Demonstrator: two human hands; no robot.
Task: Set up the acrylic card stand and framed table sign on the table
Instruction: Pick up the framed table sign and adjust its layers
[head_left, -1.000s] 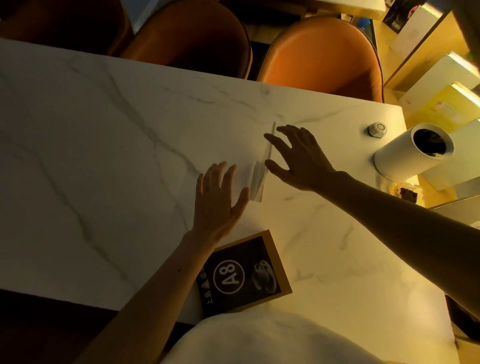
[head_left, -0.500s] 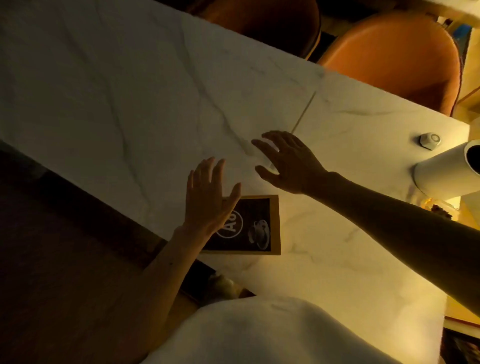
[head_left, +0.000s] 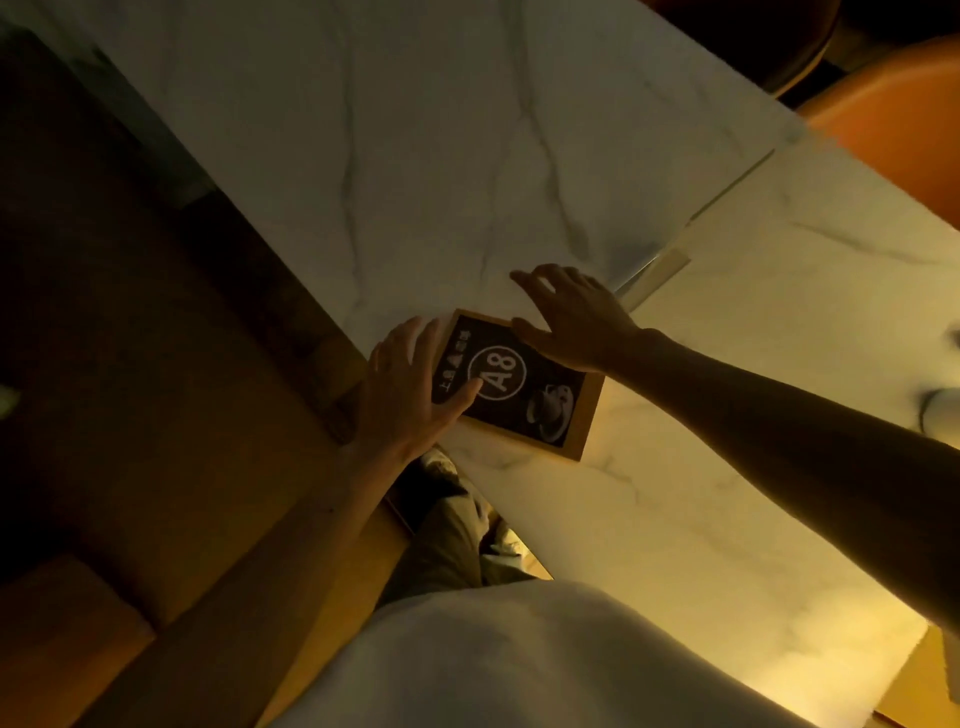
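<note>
The framed table sign (head_left: 540, 400), a black "A8" board in a wooden frame, lies flat near the front edge of the white marble table (head_left: 415, 156). My left hand (head_left: 410, 389) rests over its left edge with fingers spread, thumb on the black face. My right hand (head_left: 571, 317) lies open over its upper right edge. Neither hand is closed around it. The clear acrylic card stand (head_left: 670, 260) stands upright behind my right hand, apart from both hands.
An orange chair (head_left: 893, 114) sits at the far right beyond the table. A blurred white object (head_left: 940, 410) shows at the right edge. Dark wooden floor lies to the left of the table edge. My white shirt fills the bottom.
Both hands have pulled back from the acrylic stand onto the framed sign. The view has swung left and down, so the stand now sits farther right.
</note>
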